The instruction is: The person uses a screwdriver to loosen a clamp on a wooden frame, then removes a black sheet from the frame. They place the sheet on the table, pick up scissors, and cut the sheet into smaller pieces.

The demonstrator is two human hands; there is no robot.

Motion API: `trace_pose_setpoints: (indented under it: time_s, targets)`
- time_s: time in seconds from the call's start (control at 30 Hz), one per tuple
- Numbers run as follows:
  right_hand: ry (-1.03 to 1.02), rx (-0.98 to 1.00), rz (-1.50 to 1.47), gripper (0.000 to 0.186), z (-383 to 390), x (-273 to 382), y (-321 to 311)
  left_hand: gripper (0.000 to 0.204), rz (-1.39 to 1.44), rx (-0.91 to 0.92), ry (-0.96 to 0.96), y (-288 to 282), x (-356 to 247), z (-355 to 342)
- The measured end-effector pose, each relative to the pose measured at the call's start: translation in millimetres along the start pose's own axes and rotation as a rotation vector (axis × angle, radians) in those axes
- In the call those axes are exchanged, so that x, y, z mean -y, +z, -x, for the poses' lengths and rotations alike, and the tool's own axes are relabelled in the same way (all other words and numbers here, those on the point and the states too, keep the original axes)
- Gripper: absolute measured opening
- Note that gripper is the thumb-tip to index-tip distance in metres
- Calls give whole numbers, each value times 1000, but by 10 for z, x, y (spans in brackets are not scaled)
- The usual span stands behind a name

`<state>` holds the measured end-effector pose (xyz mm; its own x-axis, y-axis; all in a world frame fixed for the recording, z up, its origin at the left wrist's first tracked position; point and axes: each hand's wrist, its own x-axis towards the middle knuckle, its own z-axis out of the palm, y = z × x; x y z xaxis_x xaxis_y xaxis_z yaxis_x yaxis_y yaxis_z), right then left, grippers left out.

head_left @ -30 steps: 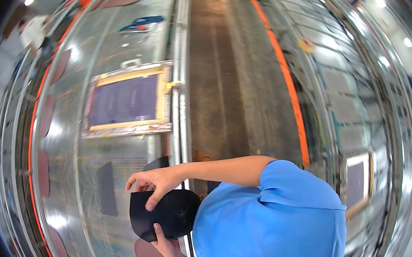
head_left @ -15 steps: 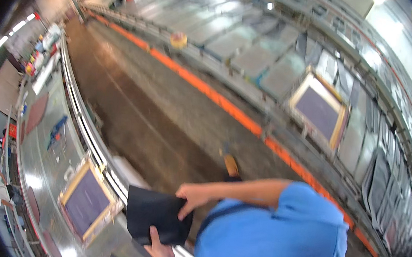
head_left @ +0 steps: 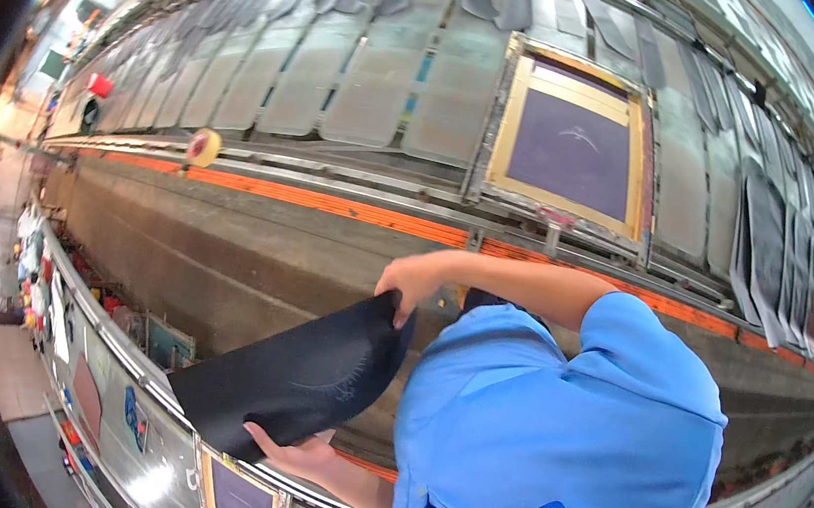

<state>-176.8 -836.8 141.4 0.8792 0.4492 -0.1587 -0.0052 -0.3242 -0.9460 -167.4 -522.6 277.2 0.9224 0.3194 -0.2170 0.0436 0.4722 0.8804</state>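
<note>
A dark, flexible black sheet (head_left: 286, 365) with a rounded end hangs tilted between my two hands, over the aisle and the edge of the near table. Faint pale curved print shows near its rounded end. My right hand (head_left: 408, 282) grips the far right edge, thumb on one face and fingers out of sight behind it. Along the near edge, my left hand (head_left: 299, 455) holds the sheet with its thumb lying over it; its other fingers are partly hidden.
Across the aisle, a wood-framed screen (head_left: 568, 152) lies on a long table of grey panels (head_left: 369, 91). An orange rail (head_left: 362, 212) runs along that table, with a yellow tape roll (head_left: 204, 147) above it. Another framed screen (head_left: 242, 501) lies on the near table. Black sheets (head_left: 766, 232) hang at right.
My view has turned toward the far table. The black sheet is now stretched out longer and shows its printed mark; my right hand has risen, and both hands still hold it.
</note>
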Motion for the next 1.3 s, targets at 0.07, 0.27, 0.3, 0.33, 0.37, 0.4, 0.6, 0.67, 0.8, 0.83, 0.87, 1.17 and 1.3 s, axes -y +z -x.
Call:
trace_pose_setpoints:
  time_s: [0.07,0.27,0.3,0.33,0.37,0.4,0.6,0.67,0.8,0.83,0.87,1.17,1.3]
  targets:
    - [78,-74,64,44,341,63,-332,61,-55,35,4,167,128,-179]
    - [186,-439,-68,46,1204,-87,-644,56,-241,150,-69,786,528,-693]
    - [223,-562,-116,44,1311,-110,-631,49,-244,236,-62,942,638,-832]
    - [259,-683,-165,43,1371,-152,-606,48,-261,291,-76,1094,727,-941]
    - [227,-795,-329,41,1404,-236,-568,47,-273,349,-95,1291,827,-1016]
    - [192,-899,-493,40,1409,-300,-538,46,-283,400,-114,1457,903,-1087]
    - [224,-1539,-894,43,1532,-271,-687,34,-397,719,-370,2386,1581,-1474]
    - [377,-1796,-584,41,1769,-348,-785,37,-470,838,-415,2682,1812,-1321]
    - [758,-1964,110,40,2756,81,-1057,32,-554,1117,-742,3099,2284,-754]
    - [741,-2028,94,41,3009,76,-1064,28,-577,1249,-777,3185,2394,-551]
    - [721,-2088,70,42,3248,38,-1084,25,-606,1377,-807,3255,2513,-367]
    - [1255,-1935,491,35,3794,-437,-987,53,-969,1491,-375,3130,3433,188]
    - [1016,-1591,554,38,3447,-886,-552,55,-1035,1540,-83,2668,3545,96]
